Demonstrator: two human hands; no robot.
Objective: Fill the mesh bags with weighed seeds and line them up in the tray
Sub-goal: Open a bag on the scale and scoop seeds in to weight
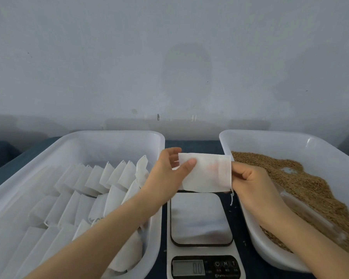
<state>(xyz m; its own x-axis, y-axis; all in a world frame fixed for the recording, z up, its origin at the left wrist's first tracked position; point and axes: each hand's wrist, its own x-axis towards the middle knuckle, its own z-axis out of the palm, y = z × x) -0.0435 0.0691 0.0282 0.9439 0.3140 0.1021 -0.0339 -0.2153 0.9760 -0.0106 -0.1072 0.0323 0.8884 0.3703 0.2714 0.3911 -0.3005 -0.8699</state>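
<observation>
Both hands are pinching one flat mesh bag [205, 174] in the air just above the scale [200, 218]: your left hand [167, 172] is holding one end, thumb on the front face, while your right hand [250, 178] is gripping the hemmed end, where a drawstring [232, 199] is dangling. That hem is probably the mouth, so you should be rubbing its layers apart with that hand while the left is pulling the bag taut. Be doing this nearer the seeds [290, 178] in the right tray [270, 134], so spills are falling back in.
</observation>
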